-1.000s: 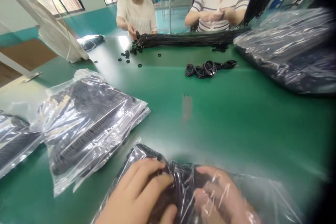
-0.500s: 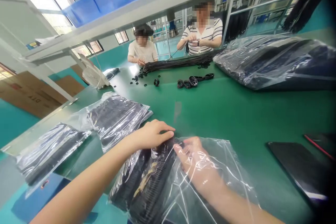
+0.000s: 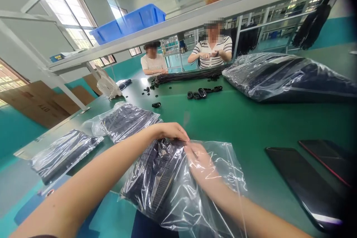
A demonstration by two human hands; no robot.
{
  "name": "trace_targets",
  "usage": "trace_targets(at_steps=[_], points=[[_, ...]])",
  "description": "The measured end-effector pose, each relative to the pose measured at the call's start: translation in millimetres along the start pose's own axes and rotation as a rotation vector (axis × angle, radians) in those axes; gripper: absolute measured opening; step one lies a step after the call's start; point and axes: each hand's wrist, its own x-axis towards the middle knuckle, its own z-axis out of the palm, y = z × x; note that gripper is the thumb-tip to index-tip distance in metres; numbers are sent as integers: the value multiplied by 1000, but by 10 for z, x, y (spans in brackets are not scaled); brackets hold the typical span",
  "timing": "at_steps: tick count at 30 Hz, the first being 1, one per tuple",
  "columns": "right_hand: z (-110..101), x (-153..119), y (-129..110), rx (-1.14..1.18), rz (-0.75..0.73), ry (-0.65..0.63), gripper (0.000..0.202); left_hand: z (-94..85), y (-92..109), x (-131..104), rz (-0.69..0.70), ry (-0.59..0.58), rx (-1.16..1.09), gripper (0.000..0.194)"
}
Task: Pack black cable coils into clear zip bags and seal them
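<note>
A clear plastic bag [image 3: 181, 210] lies at the near table edge, with dark ribbed bundles [image 3: 158, 182] packed in its left part. My left hand [image 3: 174, 132] reaches over the bundles from outside, its fingers closed on the film at the far side of the bag. Inside the bag, my right hand [image 3: 199, 158] shows through the film. Its fingers are bent and pressed together against the same spot, close to the left fingertips. The right forearm runs through the loose open side of the bag.
Filled bags [image 3: 131, 119] lie to the left, and a large filled bag [image 3: 290, 78] at the back right. Coiled black cables [image 3: 202, 93] and small black rings sit mid-table. A dark phone [image 3: 301, 182] rests at right. Two people sit opposite, below a shelf [image 3: 178, 29] with a blue bin [image 3: 131, 24].
My left hand has moved right and its fingers, spread before, are now closed on the film. The view has tilted up slightly. A small cable coil lies nearer on the table.
</note>
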Motion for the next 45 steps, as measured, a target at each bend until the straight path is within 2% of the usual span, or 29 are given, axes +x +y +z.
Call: trace_targets(at_steps=[7, 16, 21, 24, 27, 30, 32, 35, 38, 41, 45], points=[[23, -51, -10, 50, 44, 15, 55, 11, 72, 104, -31, 18, 54, 27], [45, -78, 20, 48, 68, 71, 42, 41, 98, 128, 1, 2, 68, 25], [-4, -111, -21, 33, 65, 21, 37, 89, 108, 69, 36, 49, 88, 26], [-3, -108, 1, 74, 90, 1, 44, 147, 90, -59, 76, 160, 130, 28], [46, -68, 87, 85, 82, 4, 47, 249, -7, -283, 115, 429, 211, 29], [100, -41, 175, 78, 60, 5, 49, 408, -183, -580, 101, 729, 329, 19], [119, -48, 211, 67, 51, 22, 54, 553, -309, -779, 73, 858, 386, 19], [113, -93, 225, 34, 66, -40, 62, 801, -461, -998, 63, 910, 407, 23], [80, -153, 220, -80, 62, -210, 75, 997, -566, -1084, 67, 904, 377, 30], [43, -186, 236, -246, 64, -321, 86, 1082, -625, -1080, 71, 924, 352, 34], [19, -168, 256, -321, 92, -405, 92, 1094, -642, -1057, 90, 937, 345, 31]])
